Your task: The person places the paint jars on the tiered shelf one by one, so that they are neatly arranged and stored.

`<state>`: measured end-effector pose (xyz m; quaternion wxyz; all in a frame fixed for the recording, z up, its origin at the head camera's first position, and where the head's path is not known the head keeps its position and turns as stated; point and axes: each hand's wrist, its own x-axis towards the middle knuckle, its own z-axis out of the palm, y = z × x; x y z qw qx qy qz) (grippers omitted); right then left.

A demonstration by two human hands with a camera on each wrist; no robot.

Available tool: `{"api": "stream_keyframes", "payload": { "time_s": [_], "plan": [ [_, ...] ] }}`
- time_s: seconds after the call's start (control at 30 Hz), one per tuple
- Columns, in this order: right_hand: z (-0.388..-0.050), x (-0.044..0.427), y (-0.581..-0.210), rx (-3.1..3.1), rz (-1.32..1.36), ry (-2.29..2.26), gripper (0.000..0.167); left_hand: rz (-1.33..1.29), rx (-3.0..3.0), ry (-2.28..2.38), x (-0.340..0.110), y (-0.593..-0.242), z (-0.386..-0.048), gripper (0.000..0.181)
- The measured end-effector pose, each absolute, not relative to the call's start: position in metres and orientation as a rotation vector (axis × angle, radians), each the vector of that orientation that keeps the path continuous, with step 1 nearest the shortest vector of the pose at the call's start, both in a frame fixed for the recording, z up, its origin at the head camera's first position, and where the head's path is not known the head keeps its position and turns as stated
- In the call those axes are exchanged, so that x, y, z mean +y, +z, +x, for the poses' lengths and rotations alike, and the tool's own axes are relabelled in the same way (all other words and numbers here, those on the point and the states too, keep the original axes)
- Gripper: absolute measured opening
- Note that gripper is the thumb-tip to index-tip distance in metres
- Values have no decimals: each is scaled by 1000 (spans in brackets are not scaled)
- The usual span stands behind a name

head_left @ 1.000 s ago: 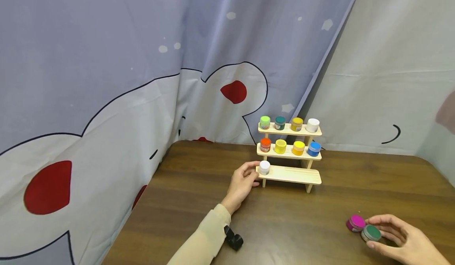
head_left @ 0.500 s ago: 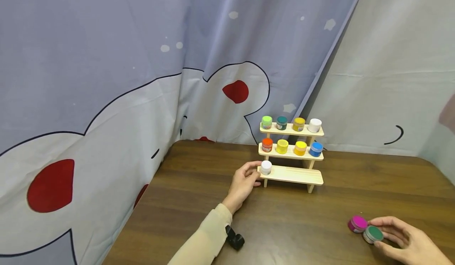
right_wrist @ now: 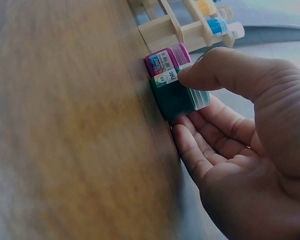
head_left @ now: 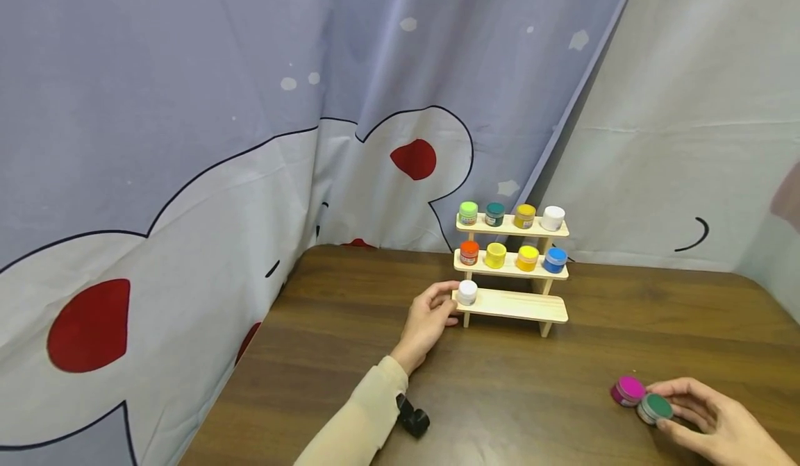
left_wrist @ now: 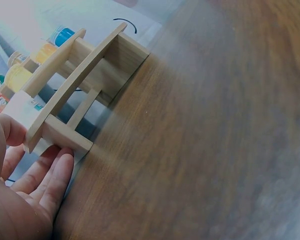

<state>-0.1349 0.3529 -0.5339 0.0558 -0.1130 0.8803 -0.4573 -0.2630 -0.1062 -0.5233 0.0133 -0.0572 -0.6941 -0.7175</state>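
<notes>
A three-tier wooden display rack (head_left: pixel 517 304) stands on the table. At the left end of its lowest tier sits a white-lidded paint jar (head_left: pixel 467 292). My left hand (head_left: pixel 427 321) grips that end of the rack. In the left wrist view, its thumb lies at the tier's edge by the white jar (left_wrist: pixel 23 107), with fingers against the side leg. At the right, my right hand (head_left: pixel 709 417) pinches a dark green paint jar (head_left: pixel 655 408) between thumb and fingers. A magenta paint jar (head_left: pixel 628 390) touches the green one; both appear to stand on the table.
The middle tier bears a red-orange jar (head_left: pixel 469 253), two yellow ones and a blue jar (head_left: pixel 555 260). Light green, teal, ochre and white jars line the top tier (head_left: pixel 512 228). Patterned curtains (head_left: pixel 387 49) hang behind the wooden table (head_left: pixel 500 383).
</notes>
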Motion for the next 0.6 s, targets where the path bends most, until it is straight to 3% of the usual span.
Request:
{"api": "stream_keyframes", "payload": {
  "time_s": [0.6],
  "plan": [
    [-131, 352, -534, 2766, -296, -1388, 35, -168, -2162, -2237, -105, -522, -261, 38]
  ]
}}
